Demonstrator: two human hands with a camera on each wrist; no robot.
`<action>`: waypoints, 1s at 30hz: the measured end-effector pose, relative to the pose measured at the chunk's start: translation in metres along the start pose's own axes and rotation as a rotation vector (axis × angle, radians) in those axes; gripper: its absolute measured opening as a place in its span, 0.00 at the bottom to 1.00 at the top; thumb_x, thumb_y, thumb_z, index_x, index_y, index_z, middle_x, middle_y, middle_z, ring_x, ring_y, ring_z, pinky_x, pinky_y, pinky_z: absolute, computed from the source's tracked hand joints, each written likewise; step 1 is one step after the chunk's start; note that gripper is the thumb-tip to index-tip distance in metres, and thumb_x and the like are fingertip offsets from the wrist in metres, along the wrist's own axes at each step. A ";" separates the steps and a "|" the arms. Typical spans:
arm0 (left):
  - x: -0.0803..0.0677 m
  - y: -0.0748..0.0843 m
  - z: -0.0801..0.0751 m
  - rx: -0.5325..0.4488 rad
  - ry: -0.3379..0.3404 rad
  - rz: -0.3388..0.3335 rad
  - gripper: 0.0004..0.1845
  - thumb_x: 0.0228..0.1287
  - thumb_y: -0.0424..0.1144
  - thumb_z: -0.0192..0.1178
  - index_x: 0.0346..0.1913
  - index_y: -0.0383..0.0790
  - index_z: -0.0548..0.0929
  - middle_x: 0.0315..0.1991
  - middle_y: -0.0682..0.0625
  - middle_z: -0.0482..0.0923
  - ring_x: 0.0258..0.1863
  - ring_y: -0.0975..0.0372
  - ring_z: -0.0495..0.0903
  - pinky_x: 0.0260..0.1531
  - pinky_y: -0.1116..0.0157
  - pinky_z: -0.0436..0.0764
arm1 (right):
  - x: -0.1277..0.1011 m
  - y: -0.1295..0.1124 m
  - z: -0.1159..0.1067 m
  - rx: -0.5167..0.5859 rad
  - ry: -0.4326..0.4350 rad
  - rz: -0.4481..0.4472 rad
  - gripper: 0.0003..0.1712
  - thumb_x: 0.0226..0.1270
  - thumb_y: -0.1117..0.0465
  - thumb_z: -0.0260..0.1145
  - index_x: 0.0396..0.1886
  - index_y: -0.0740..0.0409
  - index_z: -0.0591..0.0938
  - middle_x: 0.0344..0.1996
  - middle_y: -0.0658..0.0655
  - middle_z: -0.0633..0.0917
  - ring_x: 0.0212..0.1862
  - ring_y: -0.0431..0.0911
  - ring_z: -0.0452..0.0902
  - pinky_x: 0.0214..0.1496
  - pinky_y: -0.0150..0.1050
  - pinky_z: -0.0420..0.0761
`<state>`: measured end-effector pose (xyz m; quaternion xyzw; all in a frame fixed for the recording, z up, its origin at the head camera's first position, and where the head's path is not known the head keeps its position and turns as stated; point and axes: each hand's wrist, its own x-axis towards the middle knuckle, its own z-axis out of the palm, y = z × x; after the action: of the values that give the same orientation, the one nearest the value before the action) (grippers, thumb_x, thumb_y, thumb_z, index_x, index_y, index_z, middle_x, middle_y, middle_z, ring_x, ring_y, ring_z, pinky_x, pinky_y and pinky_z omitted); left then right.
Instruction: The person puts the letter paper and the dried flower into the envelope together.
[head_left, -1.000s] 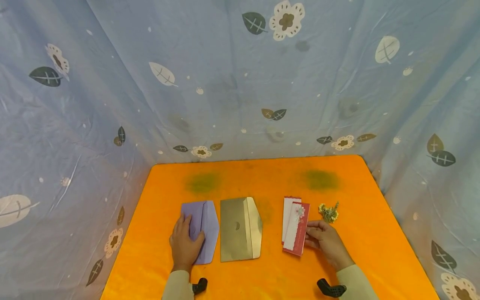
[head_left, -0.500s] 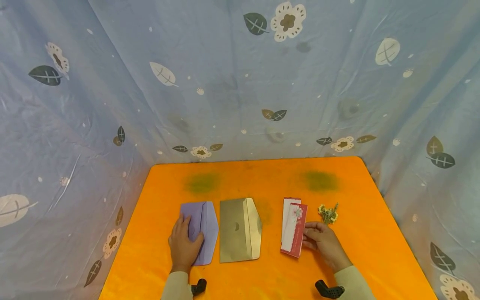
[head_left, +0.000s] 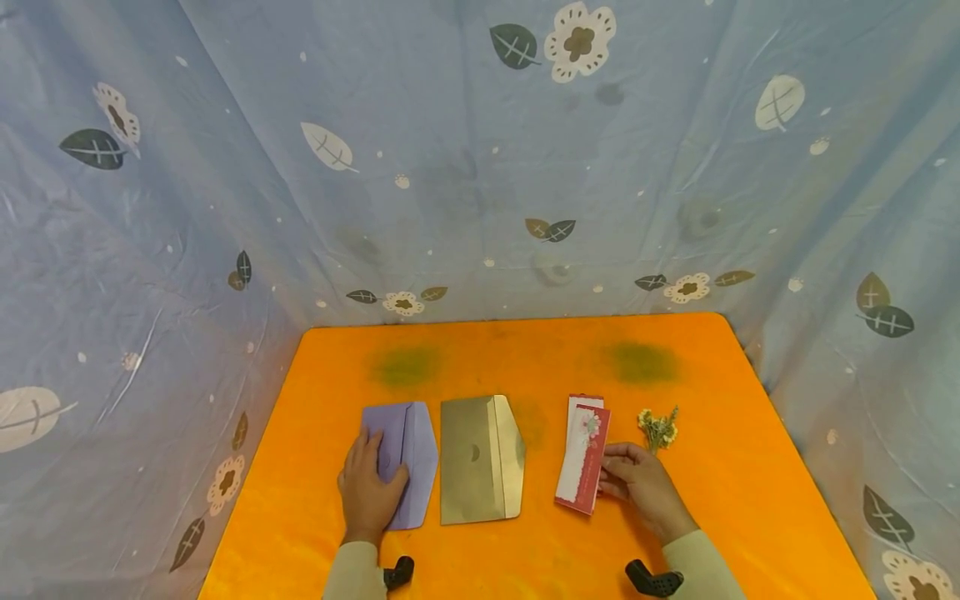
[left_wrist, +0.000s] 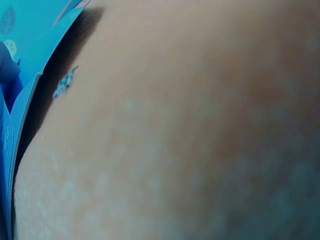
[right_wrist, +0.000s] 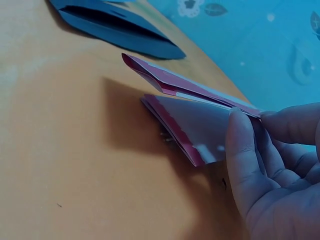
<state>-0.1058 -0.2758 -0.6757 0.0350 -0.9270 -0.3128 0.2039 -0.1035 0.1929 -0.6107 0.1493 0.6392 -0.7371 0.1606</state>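
Observation:
My left hand [head_left: 371,492] rests on a purple envelope [head_left: 422,467] whose flap lies unfolded to the right. In the left wrist view the envelope [left_wrist: 30,80] looks blue, and a fingertip touches its opening. My right hand [head_left: 647,492] pinches two folded red-and-white cards between thumb and fingers. The front card [head_left: 581,458] bears a flower print and overlaps the rear card [head_left: 589,401], which is mostly hidden in the head view. Seen from the right wrist, the upper card [right_wrist: 172,82] and lower card [right_wrist: 195,125] fan apart above the table.
A gold envelope [head_left: 471,475], flap unfolded to the right, lies between the purple envelope and the cards. Beyond my right hand is a small bunch of dried yellow flowers [head_left: 657,427]. Patterned blue cloth [head_left: 480,167] walls the orange table [head_left: 510,350].
My right hand has moved slightly left with the cards, and the front card has slid left and tilted over the rear one. The left hand and both envelopes have stayed put.

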 end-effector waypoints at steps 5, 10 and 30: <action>0.003 0.003 0.000 -0.001 0.000 0.001 0.41 0.59 0.44 0.74 0.76 0.36 0.77 0.82 0.36 0.64 0.78 0.39 0.63 0.62 0.32 0.60 | 0.001 -0.005 0.005 0.007 -0.007 -0.028 0.18 0.87 0.69 0.56 0.67 0.77 0.73 0.50 0.65 0.87 0.47 0.54 0.87 0.51 0.44 0.89; 0.004 0.007 -0.001 0.001 -0.003 -0.003 0.41 0.58 0.42 0.74 0.76 0.35 0.77 0.81 0.35 0.64 0.78 0.39 0.63 0.62 0.32 0.61 | 0.001 -0.006 0.012 0.011 -0.029 -0.042 0.17 0.86 0.71 0.56 0.66 0.78 0.72 0.49 0.66 0.87 0.47 0.54 0.87 0.50 0.44 0.89; 0.000 0.005 -0.002 0.003 0.006 0.001 0.42 0.57 0.43 0.75 0.76 0.35 0.78 0.81 0.35 0.65 0.77 0.38 0.63 0.63 0.32 0.60 | 0.003 -0.004 0.036 0.001 -0.133 -0.054 0.18 0.86 0.67 0.59 0.65 0.77 0.72 0.47 0.64 0.85 0.47 0.53 0.86 0.50 0.44 0.89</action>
<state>-0.1052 -0.2729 -0.6712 0.0356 -0.9269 -0.3114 0.2067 -0.1088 0.1574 -0.6032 0.0828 0.6306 -0.7498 0.1827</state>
